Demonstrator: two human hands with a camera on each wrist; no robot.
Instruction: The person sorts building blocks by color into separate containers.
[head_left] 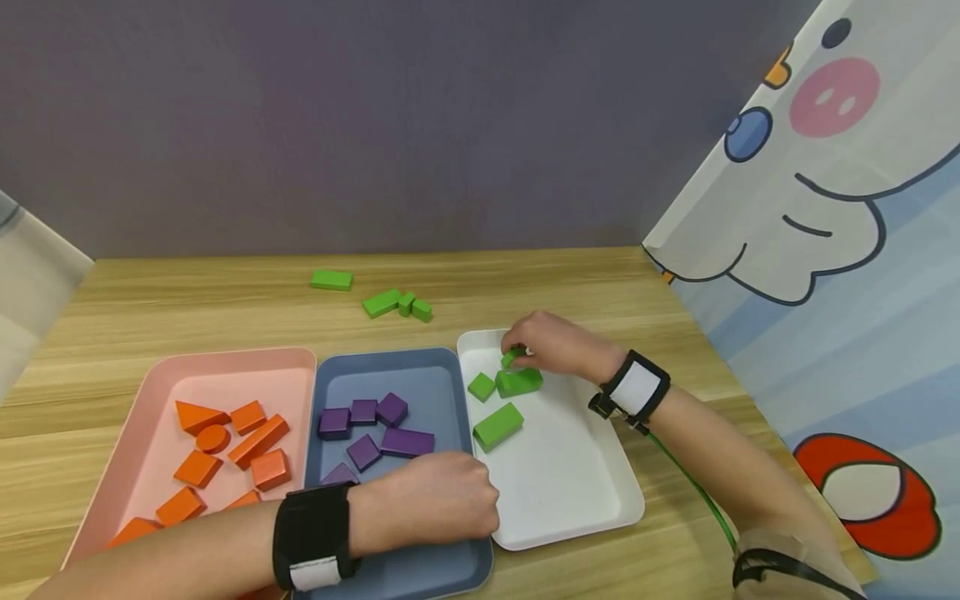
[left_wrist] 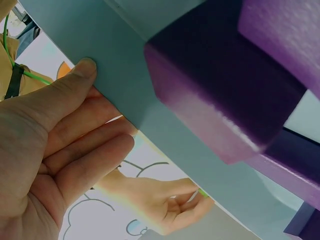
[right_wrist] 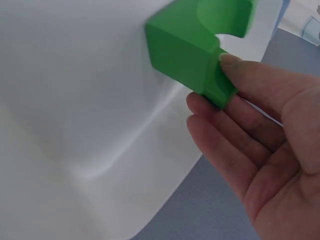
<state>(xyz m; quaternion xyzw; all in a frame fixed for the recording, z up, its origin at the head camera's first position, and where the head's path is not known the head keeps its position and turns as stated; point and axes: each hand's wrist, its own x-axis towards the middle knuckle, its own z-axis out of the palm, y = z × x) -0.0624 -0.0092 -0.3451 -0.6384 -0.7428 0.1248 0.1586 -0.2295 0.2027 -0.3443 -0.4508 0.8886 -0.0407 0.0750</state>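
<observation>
My left hand [head_left: 427,504] pinches the right rim of a blue tray [head_left: 405,571], its thumb on the inner face in the left wrist view. Several purple blocks [head_left: 407,442] lie in that tray. Over the far part of a white tray [head_left: 570,492], my right hand [head_left: 558,343] pinches a small green block [right_wrist: 222,90] between thumb and fingers. That block is right against a larger green block with a curved cutout [right_wrist: 180,47]. A green cube [head_left: 482,386] and a green rectangular block [head_left: 498,427] also lie in the white tray.
At the left, a pink tray [head_left: 112,475] holds several orange blocks [head_left: 258,442]. Several green blocks [head_left: 382,303] lie on the wooden table [head_left: 562,279] behind the trays. A grey panel [head_left: 375,125] stands at the back, and a cartoon-printed cloth [head_left: 847,275] at the right.
</observation>
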